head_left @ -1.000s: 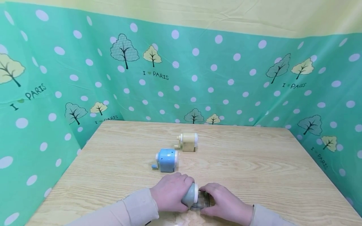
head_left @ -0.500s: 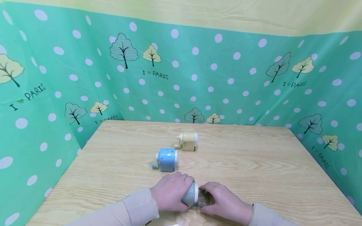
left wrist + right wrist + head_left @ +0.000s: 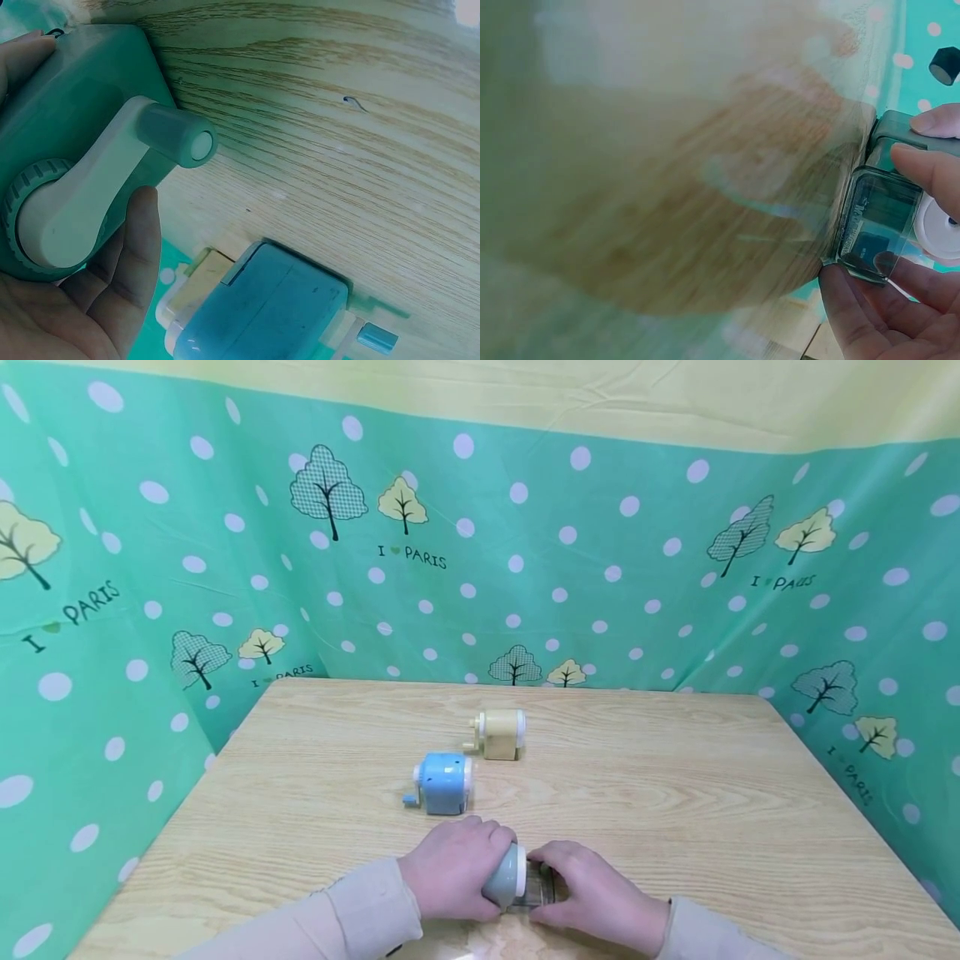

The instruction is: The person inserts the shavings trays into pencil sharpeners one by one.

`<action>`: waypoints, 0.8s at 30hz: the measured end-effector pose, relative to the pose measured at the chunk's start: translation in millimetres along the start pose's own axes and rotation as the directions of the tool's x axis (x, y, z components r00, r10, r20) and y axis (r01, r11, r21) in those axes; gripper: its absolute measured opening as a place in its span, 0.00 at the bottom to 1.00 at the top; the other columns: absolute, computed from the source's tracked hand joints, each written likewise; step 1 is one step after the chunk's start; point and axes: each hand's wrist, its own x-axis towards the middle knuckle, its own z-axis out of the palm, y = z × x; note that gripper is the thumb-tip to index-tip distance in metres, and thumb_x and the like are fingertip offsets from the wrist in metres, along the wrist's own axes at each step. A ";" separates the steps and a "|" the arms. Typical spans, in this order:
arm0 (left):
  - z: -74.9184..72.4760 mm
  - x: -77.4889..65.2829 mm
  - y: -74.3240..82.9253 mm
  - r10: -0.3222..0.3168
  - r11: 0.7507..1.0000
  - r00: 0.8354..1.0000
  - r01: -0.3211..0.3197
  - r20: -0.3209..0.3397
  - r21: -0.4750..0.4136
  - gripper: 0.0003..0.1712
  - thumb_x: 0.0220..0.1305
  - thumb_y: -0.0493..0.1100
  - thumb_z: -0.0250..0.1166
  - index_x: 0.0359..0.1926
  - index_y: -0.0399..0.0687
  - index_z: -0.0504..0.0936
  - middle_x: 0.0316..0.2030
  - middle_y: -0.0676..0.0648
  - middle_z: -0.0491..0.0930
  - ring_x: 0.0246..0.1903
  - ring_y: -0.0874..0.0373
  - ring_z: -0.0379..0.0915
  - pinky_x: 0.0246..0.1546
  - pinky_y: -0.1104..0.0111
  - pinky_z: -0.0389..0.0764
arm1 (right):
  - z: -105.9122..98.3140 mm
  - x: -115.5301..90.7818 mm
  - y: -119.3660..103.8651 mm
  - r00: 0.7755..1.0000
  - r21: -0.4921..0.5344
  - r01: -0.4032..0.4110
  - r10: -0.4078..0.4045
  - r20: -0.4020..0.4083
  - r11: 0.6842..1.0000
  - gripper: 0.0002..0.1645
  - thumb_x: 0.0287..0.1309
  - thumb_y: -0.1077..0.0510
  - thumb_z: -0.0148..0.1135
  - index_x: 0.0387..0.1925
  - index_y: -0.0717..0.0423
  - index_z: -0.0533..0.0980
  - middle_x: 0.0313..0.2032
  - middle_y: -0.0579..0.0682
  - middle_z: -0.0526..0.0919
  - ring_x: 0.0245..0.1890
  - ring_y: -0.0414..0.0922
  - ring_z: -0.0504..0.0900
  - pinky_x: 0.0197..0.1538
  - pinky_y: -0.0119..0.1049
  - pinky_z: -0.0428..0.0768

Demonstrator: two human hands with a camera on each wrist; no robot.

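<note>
My left hand (image 3: 453, 870) grips a grey-green crank pencil sharpener (image 3: 506, 878) near the table's front edge. In the left wrist view its pale crank (image 3: 90, 187) points toward that camera, with the fingers around the body. The right hand (image 3: 592, 889) pinches the clear shavings drawer (image 3: 538, 887) between thumb and fingers. That drawer sticks out of the sharpener on the right side, below the white front ring (image 3: 939, 229). How far it still sits inside the body, I cannot tell.
Beyond my left hand stands a blue crank sharpener (image 3: 444, 785). Farther back is a cream one (image 3: 501, 733); both cranks face left. A wood-grain table (image 3: 675, 777) carries them, with a green dotted curtain (image 3: 600, 568) around its back and sides.
</note>
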 end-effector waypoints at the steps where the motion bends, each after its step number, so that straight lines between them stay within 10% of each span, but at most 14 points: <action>1: -0.2 -0.1 0.1 -0.001 1.000 1.000 0.001 0.000 -0.001 0.34 0.39 0.60 0.79 0.47 0.54 0.76 0.34 0.60 0.78 0.31 0.67 0.70 0.31 0.77 0.74 | 0.0 0.3 -0.2 1.000 -0.001 -0.001 0.001 0.000 1.000 0.34 0.48 0.45 0.77 0.52 0.61 0.78 0.48 0.49 0.85 0.49 0.42 0.82 0.52 0.38 0.83; 24: -2.1 -0.6 2.3 -0.005 1.000 1.000 0.005 0.003 0.006 0.34 0.38 0.59 0.80 0.47 0.54 0.77 0.35 0.59 0.79 0.32 0.66 0.71 0.33 0.76 0.75 | 2.0 3.3 -1.8 1.000 0.018 0.001 -0.001 0.000 1.000 0.33 0.48 0.45 0.77 0.51 0.60 0.78 0.48 0.48 0.85 0.48 0.41 0.82 0.51 0.36 0.83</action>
